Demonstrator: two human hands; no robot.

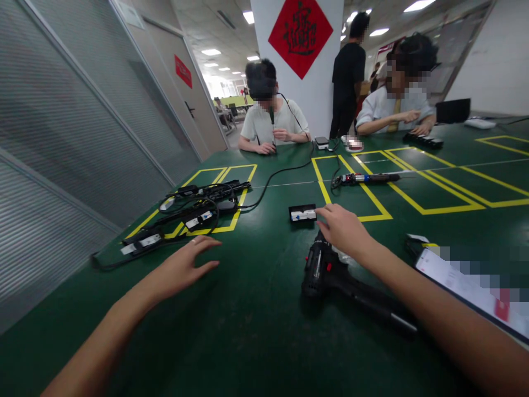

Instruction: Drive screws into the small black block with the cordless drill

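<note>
My left hand hovers over the green table with thumb and fingers apart, holding nothing. My right hand reaches forward with its fingers stretched out and apart. Its fingertips are at the right edge of a small open black case holding white and blue pieces; whether they touch it I cannot tell. Below that hand lies a black cordless drill with red buttons, its handle pointing to the lower right. My right forearm passes over part of it.
Tangled black cables and adapters lie at left inside yellow tape outlines. Farther right rests a soldering-iron-like tool. A phone lies beyond my right forearm. Two people sit across the table, the right one beside a black strip.
</note>
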